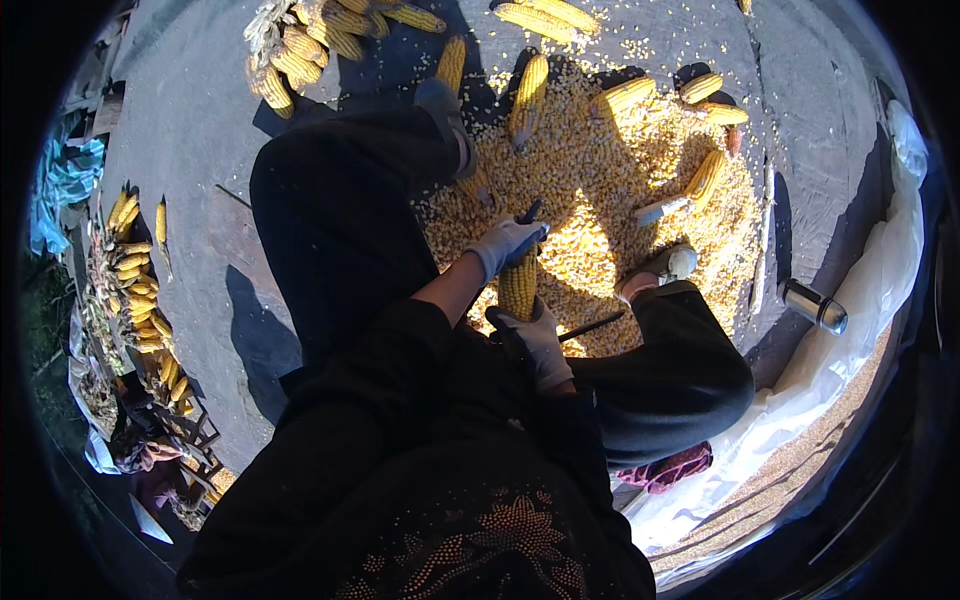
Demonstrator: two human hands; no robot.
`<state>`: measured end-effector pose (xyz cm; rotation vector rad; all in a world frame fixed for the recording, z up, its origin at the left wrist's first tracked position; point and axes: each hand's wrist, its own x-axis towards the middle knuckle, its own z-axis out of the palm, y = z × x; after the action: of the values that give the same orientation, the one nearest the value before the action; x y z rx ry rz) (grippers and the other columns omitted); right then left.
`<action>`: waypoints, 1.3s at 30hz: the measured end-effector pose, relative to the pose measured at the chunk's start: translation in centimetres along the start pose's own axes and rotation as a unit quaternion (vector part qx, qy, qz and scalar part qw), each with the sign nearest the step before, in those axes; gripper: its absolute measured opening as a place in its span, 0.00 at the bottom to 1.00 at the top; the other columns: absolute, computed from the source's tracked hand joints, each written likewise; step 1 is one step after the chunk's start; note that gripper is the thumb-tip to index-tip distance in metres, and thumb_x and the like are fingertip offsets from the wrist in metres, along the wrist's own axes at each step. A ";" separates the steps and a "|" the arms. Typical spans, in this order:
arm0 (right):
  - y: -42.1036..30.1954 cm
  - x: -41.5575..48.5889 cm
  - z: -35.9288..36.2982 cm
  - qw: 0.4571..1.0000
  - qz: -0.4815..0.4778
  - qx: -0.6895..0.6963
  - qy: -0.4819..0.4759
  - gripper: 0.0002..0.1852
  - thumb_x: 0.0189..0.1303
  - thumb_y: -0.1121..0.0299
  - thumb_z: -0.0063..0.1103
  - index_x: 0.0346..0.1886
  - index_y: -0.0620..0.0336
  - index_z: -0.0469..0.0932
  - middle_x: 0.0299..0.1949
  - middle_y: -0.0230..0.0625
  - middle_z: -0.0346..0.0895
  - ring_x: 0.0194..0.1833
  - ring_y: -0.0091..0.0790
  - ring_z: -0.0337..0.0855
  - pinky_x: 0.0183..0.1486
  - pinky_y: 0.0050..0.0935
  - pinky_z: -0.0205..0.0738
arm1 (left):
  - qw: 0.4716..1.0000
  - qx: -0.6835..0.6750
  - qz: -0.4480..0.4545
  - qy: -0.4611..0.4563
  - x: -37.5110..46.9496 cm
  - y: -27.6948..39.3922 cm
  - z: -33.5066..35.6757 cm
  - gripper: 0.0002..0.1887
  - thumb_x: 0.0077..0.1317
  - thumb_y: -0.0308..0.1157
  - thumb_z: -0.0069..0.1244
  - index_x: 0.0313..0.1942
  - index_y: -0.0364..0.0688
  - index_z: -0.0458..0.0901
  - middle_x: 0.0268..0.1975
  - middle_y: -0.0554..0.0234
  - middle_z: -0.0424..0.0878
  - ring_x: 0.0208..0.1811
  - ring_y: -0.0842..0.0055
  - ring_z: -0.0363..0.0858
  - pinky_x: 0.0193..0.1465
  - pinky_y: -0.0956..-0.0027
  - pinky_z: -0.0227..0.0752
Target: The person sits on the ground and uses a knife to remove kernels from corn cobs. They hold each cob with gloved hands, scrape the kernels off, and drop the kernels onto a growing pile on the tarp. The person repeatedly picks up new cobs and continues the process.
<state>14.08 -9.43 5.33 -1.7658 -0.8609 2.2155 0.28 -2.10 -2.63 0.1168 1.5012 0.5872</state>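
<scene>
A yellow corn cob (517,289), full of kernels, is held upright in the picture between my two gloved hands. My left hand (506,244) is closed round its upper end, and a thin dark object juts out above the fingers; its kind is unclear. My right hand (534,337) grips the cob's lower end. Beside the right hand a dark rod (592,326) points to the right; where its near end goes is hidden. Loose kernels (577,247) lie in a wide heap round my feet. Several cobs (529,97) rest on the heap.
More cobs (300,56) are piled at the upper left, others (142,292) along the left edge. A steel flask (814,306) lies at the right, near plastic sheeting (847,292). A pale stripped cob or handle (661,210) lies on the kernels. My shoes (675,262) touch the heap.
</scene>
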 end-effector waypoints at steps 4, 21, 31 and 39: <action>-1.8 1.6 1.0 0.968 0.064 -0.238 0.052 0.33 0.39 0.61 0.73 0.48 0.67 0.68 0.37 0.46 0.79 0.39 0.36 0.82 0.41 0.30 0.77 | 0.997 0.031 0.051 0.043 0.9 -0.7 0.0 0.19 0.55 0.44 0.61 0.38 0.39 0.78 0.24 0.66 0.79 0.20 0.80 0.75 0.23 0.75 0.68; -3.3 -2.1 -0.5 0.982 0.130 0.108 -0.082 0.10 0.49 0.74 0.66 0.35 0.65 0.77 0.25 0.33 0.77 0.29 0.25 0.80 0.31 0.21 0.73 | 0.981 0.185 0.026 0.053 0.1 0.2 -0.3 0.26 0.57 0.55 0.52 0.35 0.37 0.80 0.28 0.60 0.82 0.25 0.71 0.80 0.32 0.66 0.73; -1.0 3.8 2.3 0.970 0.040 -0.217 0.104 0.24 0.37 0.64 0.71 0.36 0.69 0.72 0.27 0.39 0.79 0.22 0.31 0.79 0.25 0.27 0.75 | 0.970 0.169 0.142 0.103 -1.9 1.2 0.6 0.18 0.59 0.45 0.54 0.36 0.38 0.79 0.29 0.63 0.82 0.30 0.79 0.79 0.36 0.71 0.71; -3.0 -2.4 -0.1 0.982 0.123 0.126 -0.068 0.11 0.53 0.72 0.64 0.37 0.67 0.76 0.28 0.36 0.78 0.28 0.29 0.81 0.30 0.24 0.77 | 0.968 0.236 0.025 0.078 -1.2 0.4 -0.2 0.25 0.56 0.54 0.54 0.33 0.37 0.82 0.28 0.60 0.83 0.27 0.74 0.81 0.32 0.68 0.72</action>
<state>14.25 -8.10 8.97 -1.6934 -0.3749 2.4941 -0.01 -2.29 -1.39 0.4880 1.7747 0.2724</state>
